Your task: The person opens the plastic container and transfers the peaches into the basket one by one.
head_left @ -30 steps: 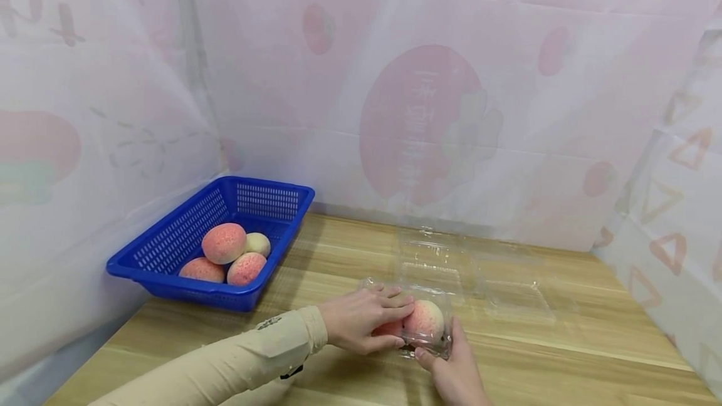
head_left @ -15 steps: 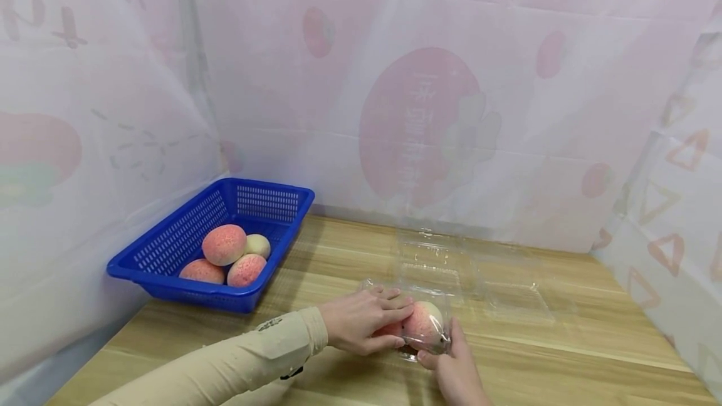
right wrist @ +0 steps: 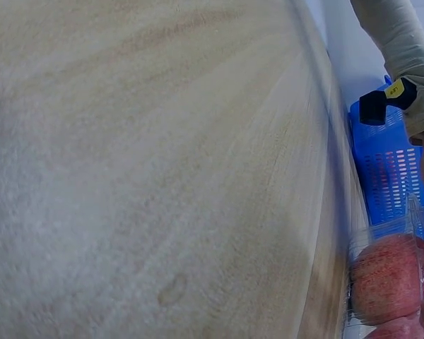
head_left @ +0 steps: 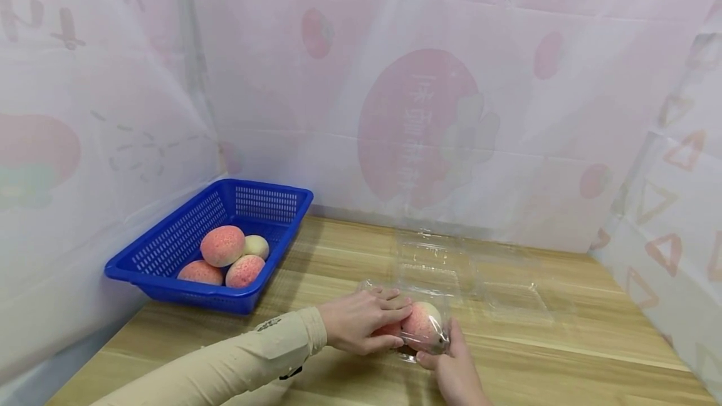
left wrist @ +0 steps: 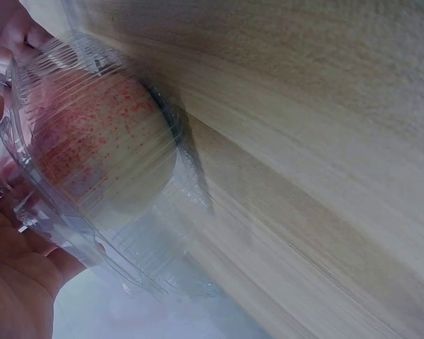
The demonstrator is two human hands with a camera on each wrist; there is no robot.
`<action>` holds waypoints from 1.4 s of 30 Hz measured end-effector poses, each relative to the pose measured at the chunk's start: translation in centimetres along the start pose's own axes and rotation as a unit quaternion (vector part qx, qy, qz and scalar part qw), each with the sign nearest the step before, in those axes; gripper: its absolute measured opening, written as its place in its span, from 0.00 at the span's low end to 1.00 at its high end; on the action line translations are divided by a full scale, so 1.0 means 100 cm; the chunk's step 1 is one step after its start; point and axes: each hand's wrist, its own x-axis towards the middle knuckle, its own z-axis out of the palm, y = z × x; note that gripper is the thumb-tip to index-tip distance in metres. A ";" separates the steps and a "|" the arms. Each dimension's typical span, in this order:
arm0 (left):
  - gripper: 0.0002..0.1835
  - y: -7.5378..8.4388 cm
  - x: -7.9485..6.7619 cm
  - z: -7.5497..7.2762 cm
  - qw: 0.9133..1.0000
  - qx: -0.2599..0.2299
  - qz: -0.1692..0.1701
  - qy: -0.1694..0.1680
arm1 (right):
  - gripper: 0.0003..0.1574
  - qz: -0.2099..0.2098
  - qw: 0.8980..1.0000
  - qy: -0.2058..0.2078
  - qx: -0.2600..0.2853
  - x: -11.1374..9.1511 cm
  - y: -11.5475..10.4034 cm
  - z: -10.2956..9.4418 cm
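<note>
A clear plastic clamshell box (head_left: 407, 356) stands on the table with pink-and-cream peaches inside. One peach (head_left: 422, 327) shows plainly through the lid; another is partly under my left hand (head_left: 365, 321). That hand lies flat on the lid's left part, fingers extended. With thumb in front and fingers along the side, my right hand (head_left: 455, 365) grips the box's right edge. In the left wrist view a peach (left wrist: 106, 134) fills the box behind ribbed plastic. The right wrist view catches a peach (right wrist: 387, 279) at its lower right; most of the right hand is outside that view.
A blue perforated basket (head_left: 135, 272) holding several peaches (head_left: 223, 245) stands at the left. Two more clear plastic boxes, one nearer (head_left: 431, 274) and one to its right (head_left: 516, 296), lie open behind the hands. Printed cloth walls (head_left: 338, 174) enclose the wooden table (head_left: 564, 356).
The lid lies slightly lower over the right peach, where a bright glare now shows. My right thumb has shifted slightly; the left hand stays in place on the lid.
</note>
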 end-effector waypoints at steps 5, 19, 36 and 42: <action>0.31 0.000 0.000 0.001 1.000 0.000 0.001 0.001 | 0.59 -0.010 1.000 -0.001 0.004 0.000 0.000 0.000; 0.31 0.000 -0.001 0.000 1.000 -0.011 -0.013 -0.007 | 0.59 0.006 1.000 -0.011 0.017 0.001 -0.002 0.000; 0.31 -0.001 0.000 -0.001 1.000 -0.014 -0.014 -0.005 | 0.60 0.015 0.999 -0.024 0.038 0.002 -0.003 -0.002; 0.31 -0.001 0.000 0.000 1.000 -0.020 -0.020 -0.009 | 0.59 0.012 0.999 -0.024 0.034 0.002 -0.003 -0.002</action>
